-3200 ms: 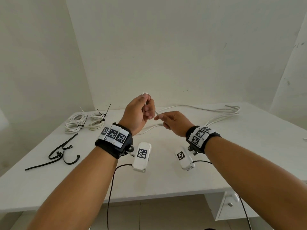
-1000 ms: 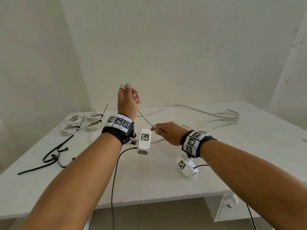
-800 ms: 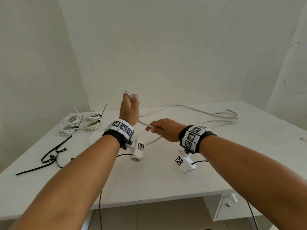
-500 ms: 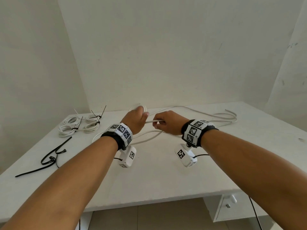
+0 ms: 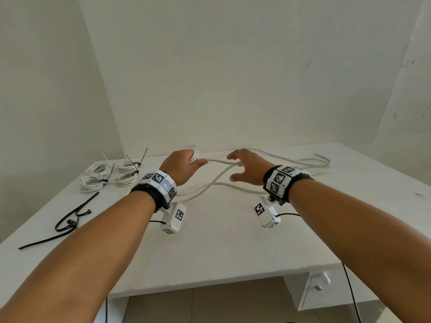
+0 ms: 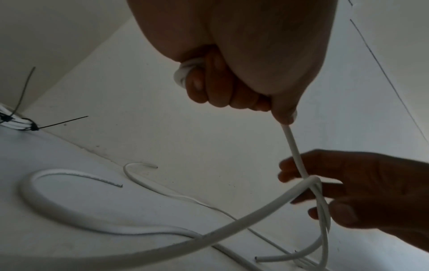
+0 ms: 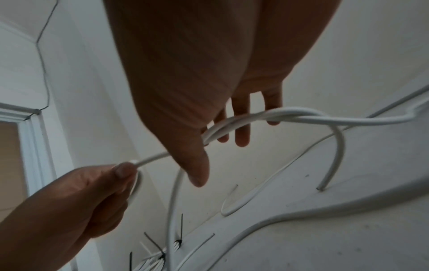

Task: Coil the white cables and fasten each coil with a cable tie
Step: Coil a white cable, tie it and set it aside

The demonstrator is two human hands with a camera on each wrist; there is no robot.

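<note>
My left hand (image 5: 180,167) is a fist over the back of the white table (image 5: 221,248). It grips a small coil (image 5: 194,156) of white cable (image 5: 219,161), whose turns show at the knuckles (image 6: 182,74). From the left thumb the cable runs taut to my right hand (image 5: 247,170). That hand has straight, spread fingers (image 7: 241,132), and two cable strands (image 7: 325,120) lie across them where they cross. Nothing is pinched there. The rest of the cable trails in loops over the table.
Two coils fastened with black ties (image 5: 108,176) lie at the back left. Several loose black cable ties (image 5: 70,220) lie nearer on the left. More loose white cable (image 5: 321,165) sprawls at the back right. A drawer unit (image 5: 319,287) stands under the table's right front.
My left hand has come down from head height to just above the table, still gripping the cable turns. My right hand has let go of its pinch and spread its fingers.
</note>
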